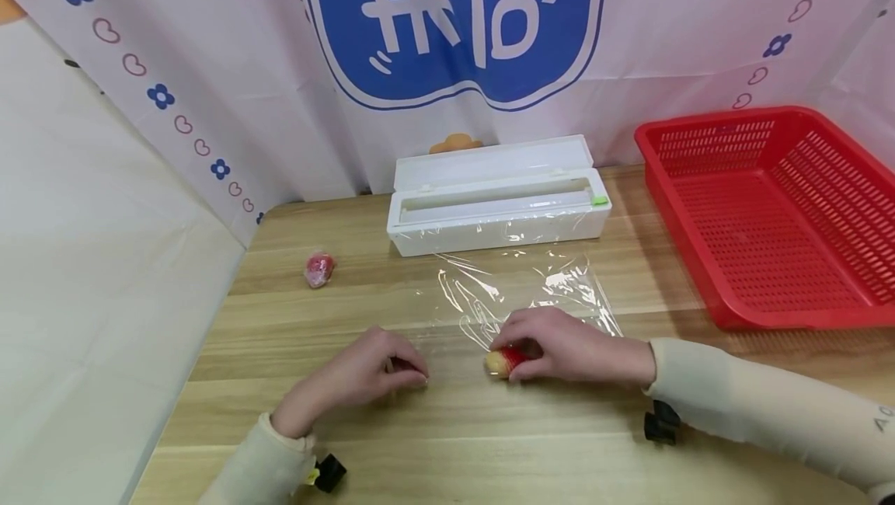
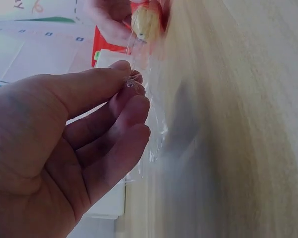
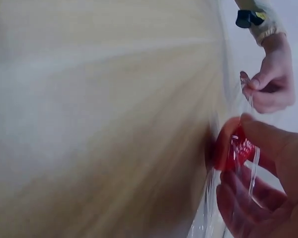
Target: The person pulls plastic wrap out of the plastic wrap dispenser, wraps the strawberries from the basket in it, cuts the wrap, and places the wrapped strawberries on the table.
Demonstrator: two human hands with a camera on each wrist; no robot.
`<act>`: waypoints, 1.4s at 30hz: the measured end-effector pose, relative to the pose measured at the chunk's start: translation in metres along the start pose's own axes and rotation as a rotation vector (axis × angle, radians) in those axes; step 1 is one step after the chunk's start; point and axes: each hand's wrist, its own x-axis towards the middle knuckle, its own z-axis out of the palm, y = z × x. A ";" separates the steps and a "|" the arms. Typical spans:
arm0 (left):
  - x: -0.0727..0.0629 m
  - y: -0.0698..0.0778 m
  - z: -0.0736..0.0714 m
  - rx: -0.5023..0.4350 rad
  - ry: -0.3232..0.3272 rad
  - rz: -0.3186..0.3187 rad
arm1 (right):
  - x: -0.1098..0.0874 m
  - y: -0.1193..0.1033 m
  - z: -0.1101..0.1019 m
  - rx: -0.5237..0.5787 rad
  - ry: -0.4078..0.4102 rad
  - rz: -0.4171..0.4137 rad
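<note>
Red-and-yellow piece (image 1: 499,364) gripped beside clear film (image 1: 524,287)

Right hand (image 1: 555,343): thumb and fingers clamped round the piece, around the middle of the surface (image 1: 433,451). Left hand (image 1: 360,371), just left of it: thumb and forefinger together, pinching a bit of film; strands run across toward the piece. Film sheet spread beyond the right hand, reaching an open white box (image 1: 496,233), far middle. Red basket (image 1: 730,307) far right. Small wrapped red ball (image 1: 319,269) far left, well apart from both.
</note>
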 end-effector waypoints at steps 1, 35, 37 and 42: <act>0.000 0.000 -0.001 0.011 0.003 0.005 | 0.001 0.002 -0.001 0.038 -0.004 0.000; 0.069 0.050 0.044 0.287 0.183 0.090 | 0.013 0.009 -0.004 0.365 -0.034 0.184; 0.070 0.048 0.044 0.258 0.180 0.092 | 0.012 0.008 -0.004 0.359 -0.038 0.180; 0.071 0.046 0.044 0.217 0.162 0.080 | 0.009 0.009 -0.011 0.240 -0.049 0.159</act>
